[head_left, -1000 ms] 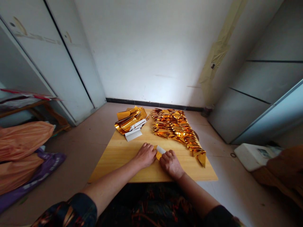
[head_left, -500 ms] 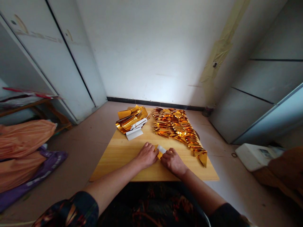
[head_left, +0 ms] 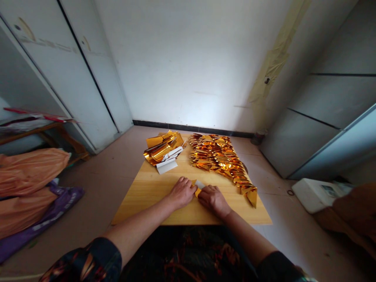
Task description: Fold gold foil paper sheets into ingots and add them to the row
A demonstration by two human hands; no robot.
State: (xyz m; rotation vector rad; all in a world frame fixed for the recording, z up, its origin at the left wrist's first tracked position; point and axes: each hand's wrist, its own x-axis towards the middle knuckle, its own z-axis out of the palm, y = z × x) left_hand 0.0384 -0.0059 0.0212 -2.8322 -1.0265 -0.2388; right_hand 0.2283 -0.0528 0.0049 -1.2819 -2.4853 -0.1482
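Observation:
Between my hands, low over the near middle of the wooden table (head_left: 141, 203), is a partly folded sheet of gold foil paper (head_left: 198, 188), gold on one side and pale on the other. My left hand (head_left: 183, 192) is closed on its left end. On its right end my right hand (head_left: 214, 199) is closed with bent fingers, hiding part of the sheet. Beyond my left hand lies a loose pile of gold foil sheets (head_left: 164, 147), some pale side up. To the right stand rows of folded gold foil pieces (head_left: 223, 160), packed close together.
A white wall (head_left: 182, 70) rises behind the table. Grey-white cabinets (head_left: 73, 78) stand on the left, with orange and purple bags (head_left: 32, 172) on the floor nearer me. A grey fridge-like cabinet (head_left: 329, 109) and a white box (head_left: 313, 196) are on the right.
My right hand has shifted slightly over the sheet, its fingers flatter and covering more of the pale side. My left hand keeps its hold. The view shifted a little early on.

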